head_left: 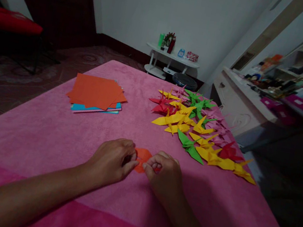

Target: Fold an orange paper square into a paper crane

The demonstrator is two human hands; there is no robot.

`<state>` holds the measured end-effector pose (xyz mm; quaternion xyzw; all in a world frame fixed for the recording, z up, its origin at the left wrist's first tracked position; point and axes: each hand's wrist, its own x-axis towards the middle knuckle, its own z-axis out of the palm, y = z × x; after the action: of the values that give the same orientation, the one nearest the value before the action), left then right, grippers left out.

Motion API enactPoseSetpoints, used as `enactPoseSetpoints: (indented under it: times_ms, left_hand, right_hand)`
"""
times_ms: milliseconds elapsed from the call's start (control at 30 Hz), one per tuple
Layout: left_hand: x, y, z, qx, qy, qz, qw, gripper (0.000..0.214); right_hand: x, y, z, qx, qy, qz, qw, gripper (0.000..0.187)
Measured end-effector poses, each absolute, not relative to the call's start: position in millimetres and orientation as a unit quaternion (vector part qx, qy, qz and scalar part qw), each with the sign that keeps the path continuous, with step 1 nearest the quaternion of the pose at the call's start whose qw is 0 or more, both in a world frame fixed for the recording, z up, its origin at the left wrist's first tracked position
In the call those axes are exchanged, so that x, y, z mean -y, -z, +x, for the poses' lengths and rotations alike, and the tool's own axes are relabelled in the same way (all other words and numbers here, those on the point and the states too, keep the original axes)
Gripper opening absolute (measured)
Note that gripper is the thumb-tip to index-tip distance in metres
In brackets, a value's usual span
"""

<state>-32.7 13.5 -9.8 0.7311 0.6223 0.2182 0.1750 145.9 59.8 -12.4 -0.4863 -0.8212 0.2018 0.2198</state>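
Observation:
A small piece of folded orange paper (142,160) lies low over the pink cloth, between my two hands. My left hand (115,160) pinches its left side with thumb and fingers. On the right side my right hand (165,172) grips it the same way, fingers curled in. Part of the paper is hidden behind the fingertips, so its full folded shape does not show. Farther off to the left sits a stack of square paper (96,92), orange on top with blue and pink sheets below.
Folded paper cranes (172,119) in yellow, green, red and pink crowd the right side of the pink-covered table (48,130). Beyond stands a small white shelf (176,57) with a vase and boxes. A cluttered white dresser (239,94) is at the right, a red-covered seat (9,21) at the left.

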Motion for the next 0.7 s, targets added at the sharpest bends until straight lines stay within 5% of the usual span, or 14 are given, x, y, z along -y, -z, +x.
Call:
enactPoseSetpoints:
  times_ms: [700]
  left_hand:
    - [-12, 2, -37, -0.642, -0.196, 0.722, 0.171, 0.012]
  right_hand:
    - [-68, 12, 157, 0.813, -0.226, -0.496, 0.202, 0.014]
